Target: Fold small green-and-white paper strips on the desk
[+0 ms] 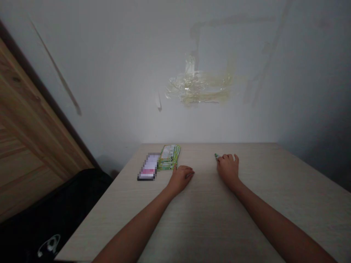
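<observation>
Green and white, the small object (216, 156) shows only one end; the right hand (228, 167) covers the rest, so its full shape is hidden. The phone's (148, 167) screen is pixelated, unreadable. Print on the green packets (169, 157) too small to make out. Both forearms run off the lower frame edge.

The small object lies at the far left side of the right hand, its visible end poking out past the bent fingers — whether they grip it or merely rest over it, cannot tell. Left hand (181, 178) is beside the packets' near right corner, fingers loosely curled, their undersides hidden; cannot tell if anything is in them.

Surface (203, 226): pale, fine-grained, wood-look. Packets flat, glossy-looking, overlapping, just right of the dark-edged phone. Wall (123, 73) grey, with shiny, wrinkled clear tape (203, 87) — yellowish at the edges. Knotted wood panel (30, 120) at left, black fabric (68, 201) below.
</observation>
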Available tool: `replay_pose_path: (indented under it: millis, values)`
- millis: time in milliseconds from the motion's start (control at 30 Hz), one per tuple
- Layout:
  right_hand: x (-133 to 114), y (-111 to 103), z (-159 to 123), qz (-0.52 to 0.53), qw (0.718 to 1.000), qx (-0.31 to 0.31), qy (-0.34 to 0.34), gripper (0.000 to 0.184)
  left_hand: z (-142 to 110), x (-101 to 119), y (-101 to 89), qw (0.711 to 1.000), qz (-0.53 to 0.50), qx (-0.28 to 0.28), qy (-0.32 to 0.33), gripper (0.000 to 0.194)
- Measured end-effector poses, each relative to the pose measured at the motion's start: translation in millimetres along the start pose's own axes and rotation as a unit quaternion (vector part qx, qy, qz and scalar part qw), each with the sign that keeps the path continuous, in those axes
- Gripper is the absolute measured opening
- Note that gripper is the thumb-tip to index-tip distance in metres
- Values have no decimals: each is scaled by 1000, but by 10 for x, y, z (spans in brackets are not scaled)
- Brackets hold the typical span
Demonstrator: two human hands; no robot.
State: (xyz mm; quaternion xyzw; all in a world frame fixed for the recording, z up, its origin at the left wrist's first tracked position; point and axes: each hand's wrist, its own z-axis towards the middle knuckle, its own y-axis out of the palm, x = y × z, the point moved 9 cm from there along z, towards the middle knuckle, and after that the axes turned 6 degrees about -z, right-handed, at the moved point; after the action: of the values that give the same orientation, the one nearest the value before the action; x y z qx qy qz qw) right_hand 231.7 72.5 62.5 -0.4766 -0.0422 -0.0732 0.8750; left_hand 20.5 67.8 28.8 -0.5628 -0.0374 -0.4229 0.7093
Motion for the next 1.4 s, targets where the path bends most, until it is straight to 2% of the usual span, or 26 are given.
replay_pose_path:
  millis: [233,333,500,567,667,767,1067,1267,1400]
  values:
    - [-54,-76,-7,29,999,38,-19,26,2,-2,-124,998,59,37,0,21]
    - [-149,-44,9,85,993,52,-70,23,4,-40,-232,990,122,65,-16,25]
    - [-425,87,-43,253,945,29,-204,24,6,-208,-330,970,218,89,-67,33]
    - [-506,122,-83,297,927,14,-229,25,-1,-290,-333,962,240,88,-92,39]
    - [-580,192,-128,332,913,-25,-235,27,-16,-373,-308,956,258,74,-119,42]
    - [-597,230,-146,344,908,-44,-237,29,-25,-361,-294,954,268,66,-114,40]
    - [-571,236,-127,361,902,-51,-232,29,-34,-186,-450,952,273,93,-97,33]
    - [-571,240,-128,367,899,-45,-234,28,-1,-223,-558,945,285,124,-103,31]
    - [-568,216,-133,364,901,-42,-233,28,-3,-267,-534,950,269,118,-107,32]
